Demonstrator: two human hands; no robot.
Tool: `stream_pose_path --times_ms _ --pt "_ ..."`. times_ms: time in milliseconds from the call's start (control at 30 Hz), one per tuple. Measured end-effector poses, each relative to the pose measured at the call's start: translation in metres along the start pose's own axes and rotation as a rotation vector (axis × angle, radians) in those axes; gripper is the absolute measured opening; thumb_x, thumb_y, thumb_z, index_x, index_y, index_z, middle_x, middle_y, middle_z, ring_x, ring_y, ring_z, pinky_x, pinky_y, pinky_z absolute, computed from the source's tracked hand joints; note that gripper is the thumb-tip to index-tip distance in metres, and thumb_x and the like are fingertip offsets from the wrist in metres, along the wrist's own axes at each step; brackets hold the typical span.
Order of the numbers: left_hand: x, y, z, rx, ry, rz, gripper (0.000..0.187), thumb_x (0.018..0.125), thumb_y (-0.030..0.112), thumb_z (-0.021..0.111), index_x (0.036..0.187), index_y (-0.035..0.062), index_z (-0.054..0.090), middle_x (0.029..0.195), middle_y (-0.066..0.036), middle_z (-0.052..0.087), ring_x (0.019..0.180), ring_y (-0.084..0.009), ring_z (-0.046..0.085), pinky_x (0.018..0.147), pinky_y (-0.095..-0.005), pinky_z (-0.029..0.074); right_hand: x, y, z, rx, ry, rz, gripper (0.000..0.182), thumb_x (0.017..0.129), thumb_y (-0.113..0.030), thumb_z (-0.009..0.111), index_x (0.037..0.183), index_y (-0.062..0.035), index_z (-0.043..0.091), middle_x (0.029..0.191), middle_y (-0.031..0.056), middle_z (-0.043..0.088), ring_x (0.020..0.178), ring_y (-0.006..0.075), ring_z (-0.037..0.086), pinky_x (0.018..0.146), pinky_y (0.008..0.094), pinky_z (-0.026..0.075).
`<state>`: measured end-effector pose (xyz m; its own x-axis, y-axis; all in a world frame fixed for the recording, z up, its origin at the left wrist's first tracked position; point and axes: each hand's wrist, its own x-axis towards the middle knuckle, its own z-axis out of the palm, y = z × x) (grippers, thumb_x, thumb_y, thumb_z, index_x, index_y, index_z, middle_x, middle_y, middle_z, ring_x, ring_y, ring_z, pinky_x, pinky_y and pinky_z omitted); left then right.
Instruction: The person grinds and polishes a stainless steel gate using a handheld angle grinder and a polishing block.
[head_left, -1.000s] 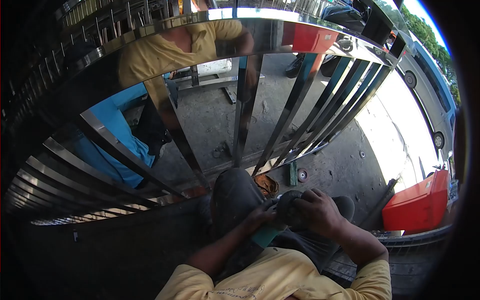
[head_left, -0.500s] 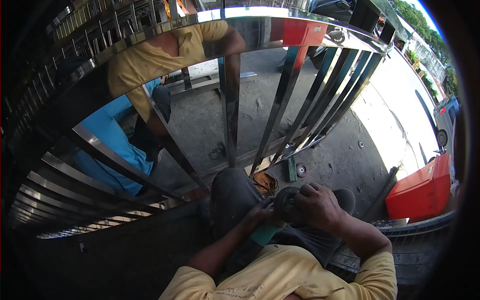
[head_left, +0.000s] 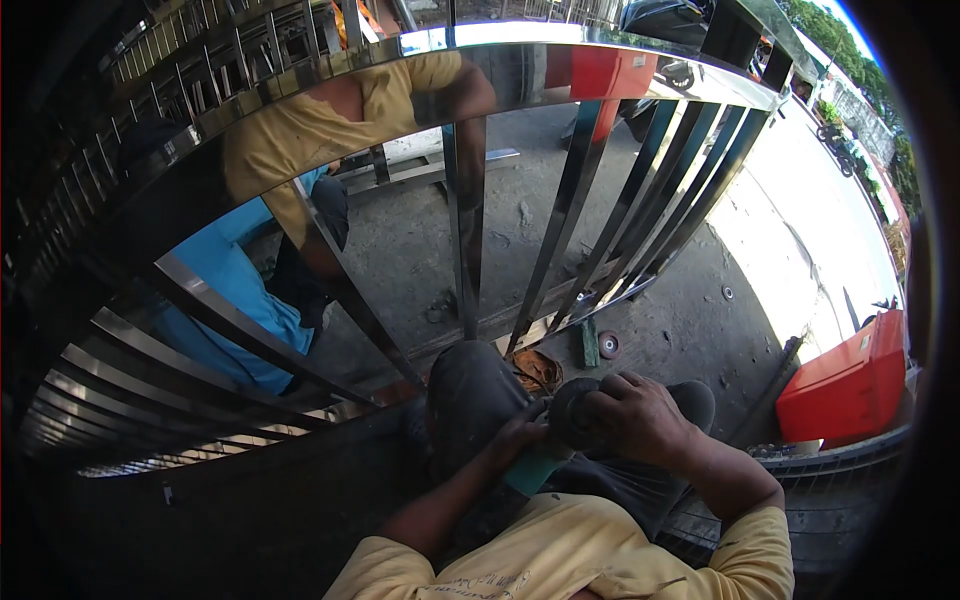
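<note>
Low at centre frame, the right hand [head_left: 632,417] clasps a stiff, seemingly abrasive dark disc [head_left: 570,410] by its rim while the left hand [head_left: 520,437] grips the likely weighty teal tool [head_left: 530,470].

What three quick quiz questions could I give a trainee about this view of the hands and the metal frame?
1. True or false: the right hand lies on top of the dark round disc over the lap.
2. Which hand touches the teal tool body? A) left hand B) neither hand C) a co-worker's hand
3. Fill in: the red box stands on the ground to the person's ____ side.

Key: 1 true; 2 A; 3 right.
</note>
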<state>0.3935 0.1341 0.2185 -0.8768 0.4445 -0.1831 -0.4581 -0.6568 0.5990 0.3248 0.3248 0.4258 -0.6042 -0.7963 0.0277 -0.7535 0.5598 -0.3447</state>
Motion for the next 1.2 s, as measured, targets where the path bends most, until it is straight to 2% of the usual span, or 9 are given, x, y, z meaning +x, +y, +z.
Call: stream_pose_path --times_ms 133,233,433,533,733,833,1033,1133,1200 --pt "0.000 -0.001 -0.001 -0.060 -0.032 -0.034 0.072 0.089 0.031 0.069 0.148 0.0030 0.040 0.129 -0.016 0.059 0.109 -0.0242 0.065 0.092 -0.0385 0.055 0.000 -0.003 0.002 0.013 0.015 -0.005 0.028 0.076 -0.023 0.078 0.101 -0.0207 0.066 0.093 0.0042 0.059 0.085 0.0307 0.063 0.071 0.0429 0.055" --pt "-0.004 0.006 0.009 -0.064 -0.039 -0.045 0.072 0.089 0.029 0.069 0.149 0.0030 0.039 0.129 -0.016 0.059 0.110 -0.0242 0.065 0.093 -0.0383 0.055 0.000 0.005 -0.002 -0.084 0.026 -0.093 0.027 0.078 -0.030 0.080 0.099 -0.0184 0.068 0.087 0.0050 0.056 0.075 0.0258 0.059 0.063 0.0401 0.052" --pt "-0.002 -0.002 0.000 -0.114 -0.067 -0.035 0.072 0.089 0.028 0.069 0.149 0.0028 0.039 0.130 -0.015 0.059 0.111 -0.0240 0.065 0.094 -0.0378 0.055 -0.002 0.006 0.010 -0.036 0.099 -0.095 0.020 0.080 -0.029 0.078 0.090 -0.0167 0.066 0.085 0.0049 0.053 0.072 0.0248 0.056 0.060 0.0386 0.049" --pt "-0.006 0.007 0.011 -0.096 -0.070 -0.041 0.071 0.089 0.027 0.070 0.149 0.0032 0.040 0.129 -0.015 0.060 0.111 -0.0243 0.065 0.094 -0.0382 0.055 -0.002 -0.002 -0.006 -0.061 0.023 -0.046 0.021 0.076 -0.027 0.078 0.093 -0.0194 0.068 0.093 0.0027 0.057 0.079 0.0268 0.058 0.065 0.0396 0.052" --pt "-0.005 0.010 0.013 -0.048 -0.039 -0.043 0.071 0.088 0.026 0.070 0.149 0.0038 0.040 0.129 -0.015 0.060 0.110 -0.0246 0.066 0.094 -0.0383 0.055 -0.006 -0.001 -0.004 -0.014 0.001 -0.019 0.018 0.080 -0.030 0.077 0.090 -0.0164 0.071 0.084 0.0051 0.059 0.077 0.0264 0.058 0.064 0.0403 0.052" --pt "-0.006 0.012 0.014 -0.076 -0.045 -0.063 0.071 0.088 0.026 0.070 0.148 0.0039 0.041 0.129 -0.015 0.060 0.110 -0.0250 0.066 0.094 -0.0385 0.055 -0.004 -0.011 -0.009 -0.079 0.047 -0.021 0.022 0.083 -0.034 0.077 0.093 -0.0147 0.072 0.088 0.0092 0.065 0.077 0.0293 0.063 0.064 0.0421 0.053" --pt "-0.005 0.006 0.009 -0.075 -0.062 -0.082 0.069 0.089 0.025 0.070 0.148 0.0042 0.042 0.128 -0.015 0.061 0.108 -0.0243 0.066 0.092 -0.0380 0.056 -0.005 -0.013 -0.025 0.141 -0.232 0.148 0.031 0.088 -0.041 0.074 0.097 -0.0121 0.070 0.099 0.0145 0.068 0.086 0.0365 0.069 0.070 0.0454 0.055" --pt "0.003 -0.008 -0.002 -0.069 -0.033 -0.052 0.068 0.089 0.026 0.070 0.147 0.0047 0.042 0.127 -0.014 0.061 0.108 -0.0241 0.066 0.092 -0.0376 0.056 -0.008 -0.017 -0.011 -0.007 -0.091 0.109 0.031 0.088 -0.041 0.073 0.101 -0.0132 0.071 0.099 0.0126 0.069 0.082 0.0358 0.069 0.070 0.0453 0.055" --pt "0.007 -0.013 -0.006 -0.048 -0.054 -0.027 0.068 0.089 0.027 0.070 0.147 0.0047 0.042 0.127 -0.014 0.062 0.108 -0.0240 0.066 0.092 -0.0376 0.056 -0.009 -0.017 -0.021 0.066 -0.174 0.151 0.030 0.089 -0.042 0.073 0.101 -0.0141 0.072 0.099 0.0120 0.069 0.081 0.0354 0.069 0.069 0.0452 0.055"
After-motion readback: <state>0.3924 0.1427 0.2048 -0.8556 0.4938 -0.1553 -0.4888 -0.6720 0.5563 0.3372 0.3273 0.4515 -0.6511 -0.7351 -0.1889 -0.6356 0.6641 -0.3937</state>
